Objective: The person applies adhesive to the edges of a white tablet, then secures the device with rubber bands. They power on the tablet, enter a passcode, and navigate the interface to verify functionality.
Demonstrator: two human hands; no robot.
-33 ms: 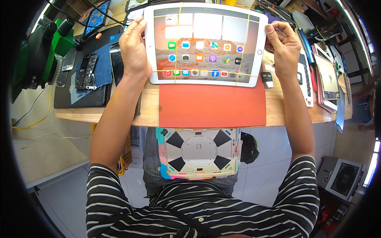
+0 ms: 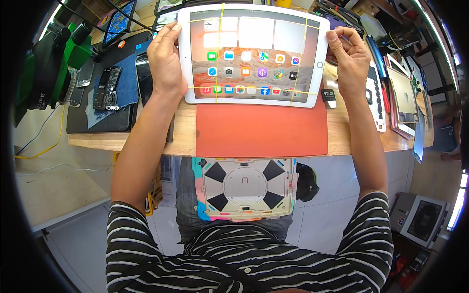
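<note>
A white tablet (image 2: 254, 66), its screen lit with rows of app icons, is raised above the far part of the bench. Thin yellow rubber bands (image 2: 219, 53) run across its screen, both lengthwise and crosswise. My left hand (image 2: 167, 63) grips the tablet's left edge, while my right hand (image 2: 349, 58) pinches its right edge near the upper corner. Below the tablet a flat orange-red mat (image 2: 261, 132) lies on the bench. On my lap rests a pale tablet case (image 2: 245, 188) with a round centre, dark corner patches and colourful edges.
The wooden bench (image 2: 183, 136) carries a black laptop-like slab (image 2: 97, 128) with a circuit board (image 2: 106, 88) at left. A green-and-black microscope stand (image 2: 53, 63) rises beside it. Tablet panels (image 2: 405, 100) and a blue tool (image 2: 375, 53) lie at right, near a small box (image 2: 329, 98).
</note>
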